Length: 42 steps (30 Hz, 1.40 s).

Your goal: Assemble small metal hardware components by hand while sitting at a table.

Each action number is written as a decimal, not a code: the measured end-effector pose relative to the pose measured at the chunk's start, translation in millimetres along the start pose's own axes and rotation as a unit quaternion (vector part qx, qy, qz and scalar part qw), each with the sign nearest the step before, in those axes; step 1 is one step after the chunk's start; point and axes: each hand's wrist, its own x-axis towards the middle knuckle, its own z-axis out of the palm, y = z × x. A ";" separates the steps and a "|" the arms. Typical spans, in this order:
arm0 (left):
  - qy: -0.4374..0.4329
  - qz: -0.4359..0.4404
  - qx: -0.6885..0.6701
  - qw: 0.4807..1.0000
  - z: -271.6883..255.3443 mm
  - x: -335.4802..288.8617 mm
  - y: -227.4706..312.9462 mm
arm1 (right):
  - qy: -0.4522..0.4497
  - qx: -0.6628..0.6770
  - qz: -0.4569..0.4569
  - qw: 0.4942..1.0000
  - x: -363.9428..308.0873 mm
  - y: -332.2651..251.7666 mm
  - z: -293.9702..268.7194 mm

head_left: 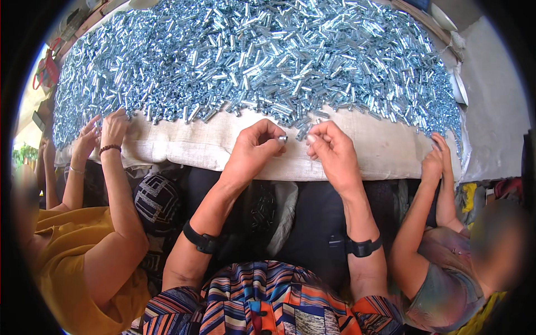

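Note:
Between the thumb and fingers of my left hand (252,149) is a small shiny metal sleeve (283,138), its end pointing toward my other hand. My right hand (336,156) is closed in a pinch just to the right, a short gap away. Whatever its fingertips hold, if anything, is too small to make out. Both hands are over the pale cloth (385,149) at the near edge of the table. A few loose metal sleeves (303,129) lie just beyond my fingertips, at the front of a wide heap of silvery-blue metal sleeves (251,61).
To my left, a person in a mustard top (84,262) has hands at the heap's edge. On my right, another person's hands (435,159) work close to the table's right end. A patterned dark cloth (156,201) shows below the table edge at left.

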 end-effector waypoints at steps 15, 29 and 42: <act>-0.064 -0.027 -0.108 0.992 1.1 -17.4 4.9 | -0.007 0.095 -0.002 0.995 -26.6 2.3 14.0; -0.124 -0.104 -0.059 0.985 -11.3 -6.1 7.7 | 0.066 -0.198 -0.240 0.948 -29.9 11.7 27.0; 0.018 0.161 0.454 0.876 7.6 -10.3 -7.4 | 0.086 -0.270 -0.191 0.940 -17.7 24.8 40.1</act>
